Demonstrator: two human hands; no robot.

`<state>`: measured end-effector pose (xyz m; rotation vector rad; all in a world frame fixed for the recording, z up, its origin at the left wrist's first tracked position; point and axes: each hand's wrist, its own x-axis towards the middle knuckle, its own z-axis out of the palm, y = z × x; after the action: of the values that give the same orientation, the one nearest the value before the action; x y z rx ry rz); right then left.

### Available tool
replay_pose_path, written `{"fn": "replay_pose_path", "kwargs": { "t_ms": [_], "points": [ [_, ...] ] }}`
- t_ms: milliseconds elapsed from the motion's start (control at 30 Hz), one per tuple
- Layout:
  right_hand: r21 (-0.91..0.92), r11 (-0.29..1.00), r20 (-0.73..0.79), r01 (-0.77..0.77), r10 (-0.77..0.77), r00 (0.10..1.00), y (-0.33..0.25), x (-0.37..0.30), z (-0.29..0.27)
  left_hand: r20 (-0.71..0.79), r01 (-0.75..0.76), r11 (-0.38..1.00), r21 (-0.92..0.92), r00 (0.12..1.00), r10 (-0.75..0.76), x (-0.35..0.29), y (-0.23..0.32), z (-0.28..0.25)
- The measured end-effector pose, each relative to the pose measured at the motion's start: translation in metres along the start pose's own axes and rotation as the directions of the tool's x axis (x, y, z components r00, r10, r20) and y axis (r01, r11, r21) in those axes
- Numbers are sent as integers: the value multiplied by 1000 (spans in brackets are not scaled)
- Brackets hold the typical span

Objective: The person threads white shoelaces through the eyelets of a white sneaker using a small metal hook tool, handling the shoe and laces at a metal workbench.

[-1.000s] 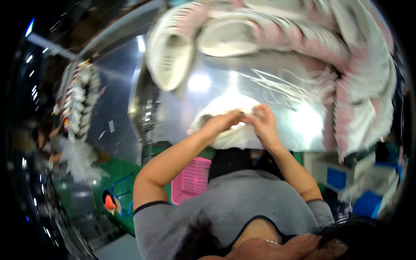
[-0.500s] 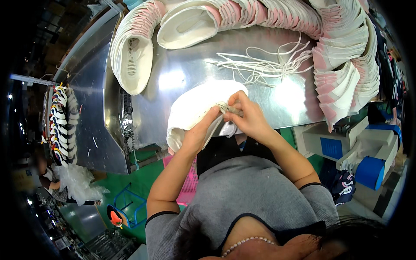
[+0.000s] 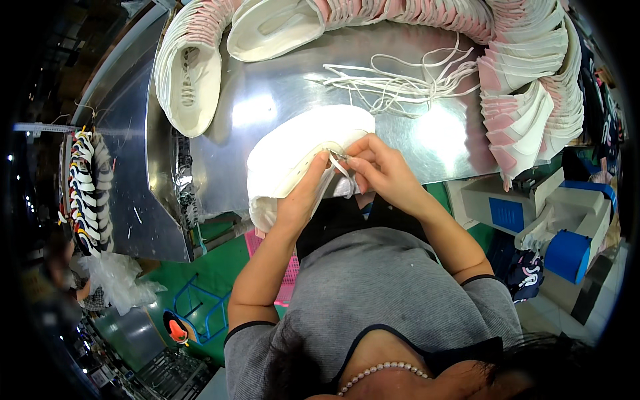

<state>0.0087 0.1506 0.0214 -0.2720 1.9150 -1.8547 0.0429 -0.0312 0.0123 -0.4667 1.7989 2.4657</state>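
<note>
- White shoe upper [image 3: 283, 157]: at metal table's [image 3: 223, 167] 6 o'clock edge
- Long axis roughly 7-to-1 o'clock, open end toward 7
- Left hand [image 3: 302, 195]: gripping upper
- Right hand [image 3: 387, 172]: pinching white lace [image 3: 341, 165]

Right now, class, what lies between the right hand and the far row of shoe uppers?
Loose white laces lie on the metal table beyond the right hand, in the head view.

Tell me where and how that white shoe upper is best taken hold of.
Probably pinch the open rim of the white shoe upper, coming from the person's left: its opening faces lower left in the picture, leaving a thin edge there, while the left hand and right hand crowd the eyelet edge.
</note>
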Motion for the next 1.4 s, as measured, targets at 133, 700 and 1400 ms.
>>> {"fn": "replay_pose_path", "kwargs": {
  "t_ms": [133,700,1400],
  "points": [
    [13,994,14,-111,111,994,-14,-1,-3,-41,-13,993,114,999,17,2,-7,-2],
    [-197,979,-206,-52,11,979,24,48,-51,293,351,930,110,883,-367,34,25,-33],
    [-76,997,253,-7,26,967,31,13,-14,479,-585,87,807,733,483,28,65,-11]
  ]
}}
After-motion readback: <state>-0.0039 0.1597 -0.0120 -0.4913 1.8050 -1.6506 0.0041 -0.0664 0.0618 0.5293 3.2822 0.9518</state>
